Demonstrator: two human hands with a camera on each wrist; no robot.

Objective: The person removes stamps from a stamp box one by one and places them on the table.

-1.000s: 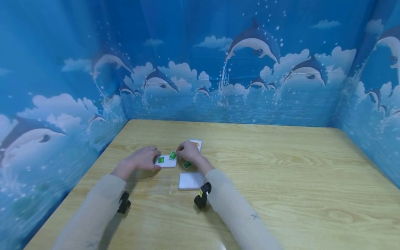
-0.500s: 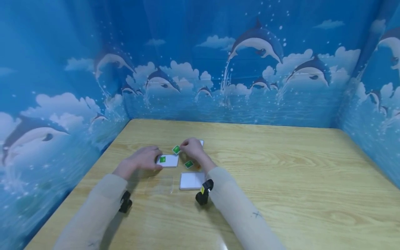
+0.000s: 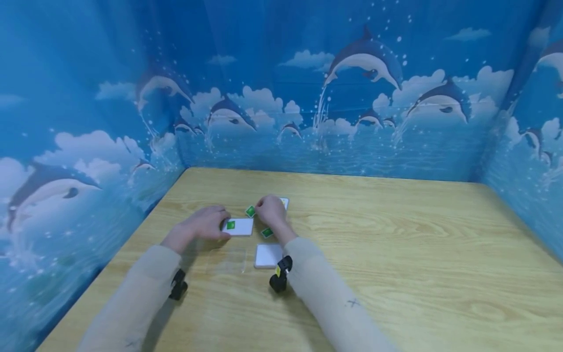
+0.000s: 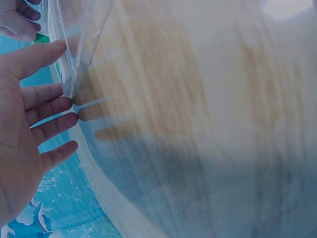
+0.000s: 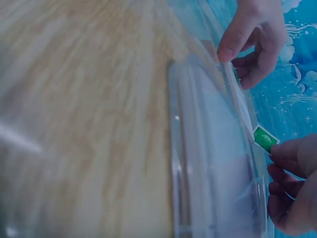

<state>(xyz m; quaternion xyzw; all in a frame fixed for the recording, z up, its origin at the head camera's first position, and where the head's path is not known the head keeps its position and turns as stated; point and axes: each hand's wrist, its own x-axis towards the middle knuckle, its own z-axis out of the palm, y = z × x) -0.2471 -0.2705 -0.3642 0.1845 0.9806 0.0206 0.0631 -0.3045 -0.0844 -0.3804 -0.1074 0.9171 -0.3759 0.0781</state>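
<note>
My left hand (image 3: pixel 204 224) grips the left end of a white rectangular card (image 3: pixel 243 227), thumb at the near side and fingers at the far side. On that end lies a small green square (image 3: pixel 230 225). Between thumb and fingertips, my right hand (image 3: pixel 270 211) pinches a small white-bordered green card (image 3: pixel 250 211), just beyond the white card's far right corner. The right wrist view shows the pinched green card (image 5: pixel 265 138) held by one edge. Another small green card (image 3: pixel 266 232) lies below the right hand on the table.
A white stack in a clear case (image 3: pixel 267 256) sits nearer me, partly behind the right wrist camera. Left of it lies a clear plastic piece (image 3: pixel 226 261). A white card with a coloured picture (image 3: pixel 285 201) shows behind the right hand. Dolphin-print curtains (image 3: pixel 281 98) border the wooden table (image 3: pixel 396 244).
My right hand has carried the pinched green card from over the white card's right end up and rightward, off the card. The left hand keeps its hold on the white card.
</note>
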